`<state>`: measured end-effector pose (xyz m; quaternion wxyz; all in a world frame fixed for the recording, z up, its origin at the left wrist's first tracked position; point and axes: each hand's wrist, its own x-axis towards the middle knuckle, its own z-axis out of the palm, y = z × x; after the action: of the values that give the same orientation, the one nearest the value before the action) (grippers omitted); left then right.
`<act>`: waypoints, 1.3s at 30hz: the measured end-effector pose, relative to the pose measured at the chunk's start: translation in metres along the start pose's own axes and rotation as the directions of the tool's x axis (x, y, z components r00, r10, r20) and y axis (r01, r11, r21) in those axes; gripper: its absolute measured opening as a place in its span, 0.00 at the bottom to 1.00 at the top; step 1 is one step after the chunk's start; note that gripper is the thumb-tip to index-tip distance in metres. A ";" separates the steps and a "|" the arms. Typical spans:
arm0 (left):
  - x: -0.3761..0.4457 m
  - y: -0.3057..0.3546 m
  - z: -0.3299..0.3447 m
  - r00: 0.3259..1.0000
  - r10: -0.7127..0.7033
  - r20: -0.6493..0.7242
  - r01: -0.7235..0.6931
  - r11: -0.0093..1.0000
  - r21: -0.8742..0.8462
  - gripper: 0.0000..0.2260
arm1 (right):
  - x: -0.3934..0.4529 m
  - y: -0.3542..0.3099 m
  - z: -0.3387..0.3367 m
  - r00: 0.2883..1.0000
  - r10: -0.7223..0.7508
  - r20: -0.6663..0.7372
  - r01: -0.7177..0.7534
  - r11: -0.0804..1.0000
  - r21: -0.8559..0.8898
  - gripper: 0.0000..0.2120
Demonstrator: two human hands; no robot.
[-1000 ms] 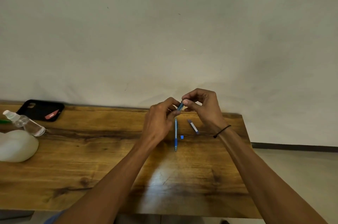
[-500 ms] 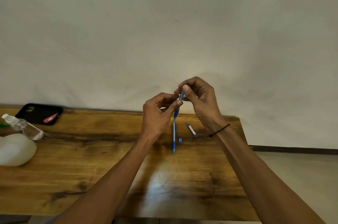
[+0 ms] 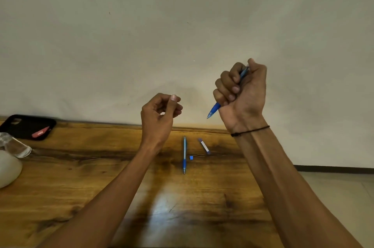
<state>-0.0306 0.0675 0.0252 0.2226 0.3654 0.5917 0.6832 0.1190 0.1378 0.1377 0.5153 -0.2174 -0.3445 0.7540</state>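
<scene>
The right hand (image 3: 242,94) is fisted round a blue pen (image 3: 214,109), held up well clear of the surface (image 3: 101,177). The pen's long axis slants from 1 o'clock at the thumb down to 7 o'clock at the tip. That tip aims toward the left hand (image 3: 159,114), which hangs at 9 o'clock of it, apart, fingers curled in to the thumb (whether they pinch anything I cannot tell). I'd judge the left hand best placed to meet the tip. Below the hands, a second pen (image 3: 184,154) lies on the surface, a lead tube (image 3: 204,146) near it at 2 o'clock.

Plain off-white wall (image 3: 182,25) behind a glossy, dark-grained wooden surface (image 3: 81,187) showing a glare patch; pale tiled floor (image 3: 344,189) and dark baseboard (image 3: 334,168) at right.
</scene>
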 end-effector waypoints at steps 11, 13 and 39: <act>0.003 0.003 -0.002 0.998 0.057 0.035 -0.058 0.998 0.022 0.06 | 0.000 -0.015 0.009 1.000 -0.006 0.006 0.006 1.000 0.030 0.22; 0.002 0.003 -0.001 0.997 0.061 0.044 -0.063 0.998 0.029 0.06 | -0.001 -0.015 0.012 1.000 -0.007 0.009 0.007 1.000 -0.021 0.23; -0.002 0.001 0.006 0.997 0.050 0.061 -0.054 0.996 0.072 0.06 | 0.001 -0.011 0.027 0.999 0.004 -0.031 -0.010 0.977 -0.211 0.24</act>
<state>-0.0243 0.0693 0.0260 0.2085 0.4086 0.6000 0.6554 0.1074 0.1334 0.1637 0.4918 -0.2837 -0.4140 0.7115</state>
